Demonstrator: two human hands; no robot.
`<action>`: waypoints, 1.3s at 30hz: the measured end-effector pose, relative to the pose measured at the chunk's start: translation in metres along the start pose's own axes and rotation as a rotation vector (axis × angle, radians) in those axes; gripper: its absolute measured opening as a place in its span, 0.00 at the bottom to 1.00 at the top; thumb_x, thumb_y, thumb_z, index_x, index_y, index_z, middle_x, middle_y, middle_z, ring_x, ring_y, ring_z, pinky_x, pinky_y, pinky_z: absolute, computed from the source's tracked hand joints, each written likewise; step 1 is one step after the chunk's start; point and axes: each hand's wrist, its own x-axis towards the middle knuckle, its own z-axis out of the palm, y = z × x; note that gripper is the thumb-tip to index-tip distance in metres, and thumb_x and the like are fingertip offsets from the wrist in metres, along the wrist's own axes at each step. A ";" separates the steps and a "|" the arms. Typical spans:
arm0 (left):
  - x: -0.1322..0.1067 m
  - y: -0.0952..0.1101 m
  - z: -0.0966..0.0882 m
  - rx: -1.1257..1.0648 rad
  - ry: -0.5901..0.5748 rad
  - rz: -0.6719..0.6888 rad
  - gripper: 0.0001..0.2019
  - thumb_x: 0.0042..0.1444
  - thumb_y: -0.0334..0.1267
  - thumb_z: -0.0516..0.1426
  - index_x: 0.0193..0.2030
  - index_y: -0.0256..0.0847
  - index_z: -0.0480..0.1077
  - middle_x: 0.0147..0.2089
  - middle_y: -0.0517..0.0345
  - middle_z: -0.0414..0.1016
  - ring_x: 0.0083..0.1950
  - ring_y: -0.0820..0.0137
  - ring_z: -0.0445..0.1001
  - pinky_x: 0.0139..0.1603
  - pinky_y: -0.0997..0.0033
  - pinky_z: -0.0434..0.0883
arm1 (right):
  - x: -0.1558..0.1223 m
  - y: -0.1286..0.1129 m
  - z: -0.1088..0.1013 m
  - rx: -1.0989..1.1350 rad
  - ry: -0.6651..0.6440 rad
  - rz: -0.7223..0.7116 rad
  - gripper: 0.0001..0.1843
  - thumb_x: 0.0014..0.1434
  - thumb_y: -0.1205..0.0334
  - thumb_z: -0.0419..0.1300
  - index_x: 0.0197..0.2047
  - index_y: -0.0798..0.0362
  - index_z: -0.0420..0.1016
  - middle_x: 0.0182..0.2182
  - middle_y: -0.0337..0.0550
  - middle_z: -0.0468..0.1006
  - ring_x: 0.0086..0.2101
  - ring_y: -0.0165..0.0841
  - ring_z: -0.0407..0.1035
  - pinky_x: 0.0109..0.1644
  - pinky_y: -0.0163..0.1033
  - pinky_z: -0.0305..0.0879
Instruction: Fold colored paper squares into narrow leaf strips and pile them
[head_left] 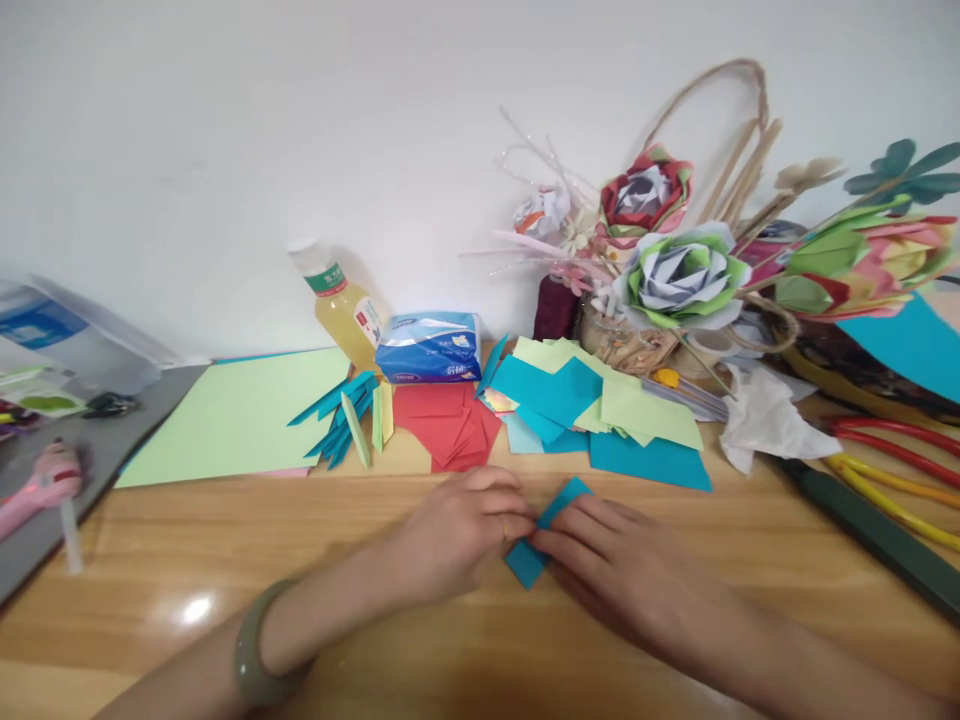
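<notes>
A folded strip of blue paper [527,563] lies slantwise on the wooden table between my two hands. My left hand [476,525], with curled fingers, pinches the strip's left edge near its middle. From the other side my right hand [622,560] presses its fingers onto the same paper, hiding part of it. Just beyond my hands are red paper squares [450,425] and a loose pile of blue squares [551,388] and light green squares [651,408]. Folded blue pieces [349,415] lie in a heap to the left.
A tissue pack [429,347] and a leaning bottle of yellow drink [341,310] stand by the wall. Paper flowers [686,275] crowd the right back. Light green sheets [240,415] and a pink glue gun [49,480] are left; scissors-like red handles [900,435] lie right.
</notes>
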 end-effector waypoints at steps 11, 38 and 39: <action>-0.017 0.010 0.004 -0.206 0.131 -0.263 0.07 0.58 0.28 0.54 0.35 0.40 0.73 0.33 0.59 0.76 0.37 0.69 0.70 0.42 0.68 0.67 | 0.008 0.010 -0.007 -0.085 0.179 -0.135 0.16 0.67 0.68 0.43 0.44 0.54 0.71 0.41 0.42 0.77 0.45 0.35 0.66 0.55 0.48 0.57; -0.008 0.009 0.016 -0.337 0.314 -0.624 0.09 0.48 0.22 0.55 0.32 0.39 0.68 0.31 0.60 0.72 0.35 0.70 0.70 0.37 0.71 0.68 | 0.001 0.010 0.003 -0.061 0.185 -0.002 0.10 0.64 0.66 0.49 0.39 0.51 0.72 0.34 0.41 0.75 0.37 0.35 0.67 0.44 0.43 0.59; -0.008 0.009 0.016 -0.329 0.323 -0.619 0.08 0.48 0.22 0.55 0.31 0.40 0.68 0.31 0.60 0.72 0.35 0.70 0.70 0.36 0.71 0.68 | 0.002 0.010 0.003 -0.069 0.183 0.001 0.10 0.64 0.66 0.49 0.39 0.51 0.72 0.34 0.41 0.75 0.37 0.34 0.67 0.43 0.43 0.59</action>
